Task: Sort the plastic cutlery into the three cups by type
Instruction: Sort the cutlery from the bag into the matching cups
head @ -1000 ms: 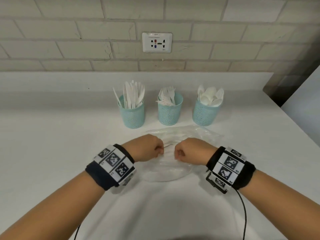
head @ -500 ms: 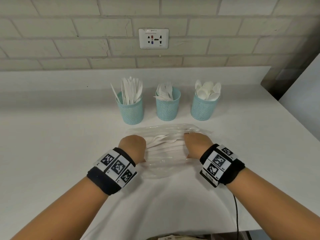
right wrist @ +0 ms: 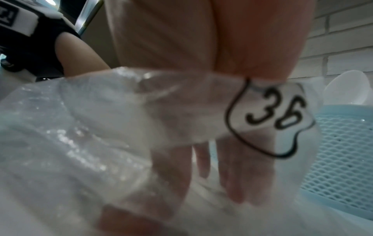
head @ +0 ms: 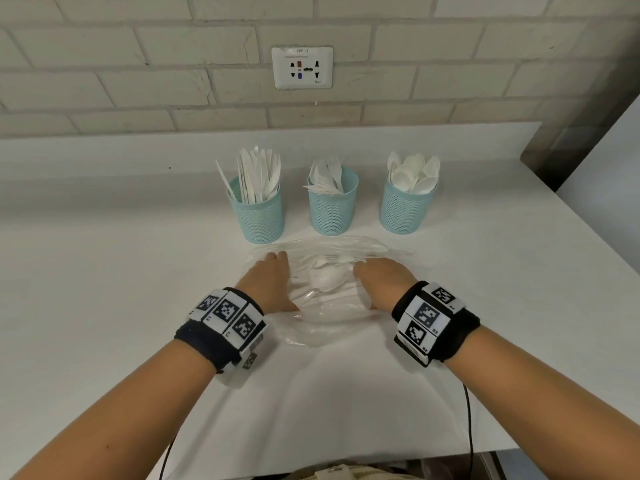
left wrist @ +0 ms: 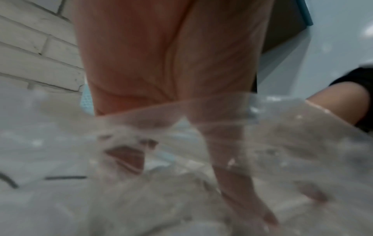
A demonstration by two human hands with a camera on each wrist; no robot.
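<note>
While your left hand (head: pixel 268 282) and right hand (head: pixel 381 282) lie inside the mouth of the clear bag (head: pixel 329 323) on the surface (head: pixel 104 289), both hands have straight fingers, released, spreading the plastic and gripping nothing. Loose cutlery (head: pixel 327 278) lies in the bag between them. At 12 o'clock from the bag stand three cups: the knife cup (head: pixel 258 216) towards 11, the fork cup (head: pixel 332 209) straight ahead, the spoon cup (head: pixel 405 209) towards 1. The bag carries a "36" label (right wrist: pixel 270 115) by your right fingers (right wrist: pixel 232 172).
</note>
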